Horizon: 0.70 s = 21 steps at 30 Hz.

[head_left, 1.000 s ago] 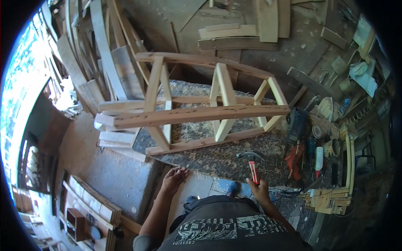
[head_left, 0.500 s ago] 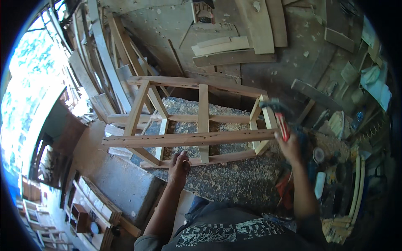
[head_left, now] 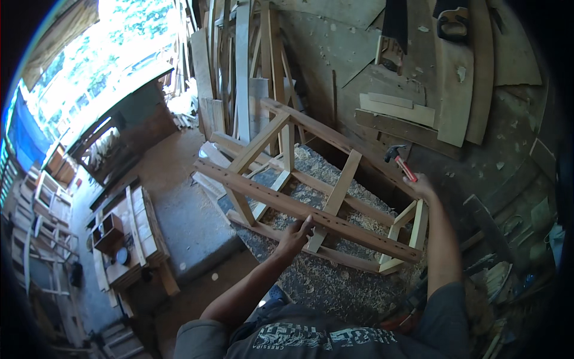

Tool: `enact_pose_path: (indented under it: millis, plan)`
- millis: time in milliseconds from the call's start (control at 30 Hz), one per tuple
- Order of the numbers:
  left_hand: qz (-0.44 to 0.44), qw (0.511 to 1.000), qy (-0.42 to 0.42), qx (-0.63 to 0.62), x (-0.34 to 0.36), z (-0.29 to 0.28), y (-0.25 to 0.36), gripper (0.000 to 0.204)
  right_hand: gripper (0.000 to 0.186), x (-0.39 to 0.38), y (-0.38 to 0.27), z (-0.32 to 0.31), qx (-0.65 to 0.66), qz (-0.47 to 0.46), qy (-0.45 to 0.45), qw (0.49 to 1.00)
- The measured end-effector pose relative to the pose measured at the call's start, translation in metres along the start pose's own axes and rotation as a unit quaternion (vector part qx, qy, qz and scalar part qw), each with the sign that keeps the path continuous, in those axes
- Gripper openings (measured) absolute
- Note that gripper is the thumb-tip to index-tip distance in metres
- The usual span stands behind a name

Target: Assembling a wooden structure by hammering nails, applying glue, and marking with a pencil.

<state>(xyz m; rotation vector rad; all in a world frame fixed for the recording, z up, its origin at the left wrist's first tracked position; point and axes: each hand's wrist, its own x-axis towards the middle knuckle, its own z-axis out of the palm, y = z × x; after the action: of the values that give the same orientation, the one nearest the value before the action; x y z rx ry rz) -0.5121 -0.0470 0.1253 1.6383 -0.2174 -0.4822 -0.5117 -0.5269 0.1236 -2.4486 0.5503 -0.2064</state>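
Observation:
A long wooden frame (head_left: 299, 207) of rails and crosspieces lies across the workbench. Its near top rail is dotted with small dark holes or nail heads. My left hand (head_left: 293, 238) is closed beside the middle of that rail, fingers curled and thumb up; whatever it may hold is too small to make out. Out past the far rail (head_left: 335, 136), my right hand (head_left: 423, 186) grips a claw hammer (head_left: 408, 170) by its red handle. The hammer's dark head is raised, apart from the wood.
Wood shavings cover the dark workbench (head_left: 335, 293). Tall planks (head_left: 242, 78) lean at the back left, and a handsaw (head_left: 452, 25) hangs on the wall. A low stack of boards (head_left: 140, 239) holds a small wooden box (head_left: 109, 232) on the left.
The view has swung left, so the frame appears slanted. My right hand has carried the hammer from the frame's right end out past the far rail. My left hand is closer to the near rail.

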Motion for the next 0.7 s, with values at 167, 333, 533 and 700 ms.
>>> enact_pose_path:
  millis: [167, 333, 533, 700]
  plan:
    - [-0.006, 0.998, -0.017, 0.056, -0.009, -0.009, 0.006, 0.062, 0.044, -0.04, 0.006, -0.015, 0.012, 0.002, -0.011, 1.0]
    - [0.037, 0.996, -0.067, 0.055, -0.016, -0.027, 0.003, 0.058, 0.039, -0.146, 0.015, -0.026, 0.044, 0.048, 0.034, 0.997]
    - [0.048, 0.992, -0.114, 0.037, 0.012, -0.039, 0.001, 0.056, 0.031, -0.288, -0.026, -0.011, 0.114, 0.141, 0.105, 0.978]
    - [0.141, 0.968, -0.154, 0.139, 0.122, -0.074, -0.015, 0.062, 0.034, -0.357, -0.08, 0.066, 0.14, 0.175, 0.223, 0.949]
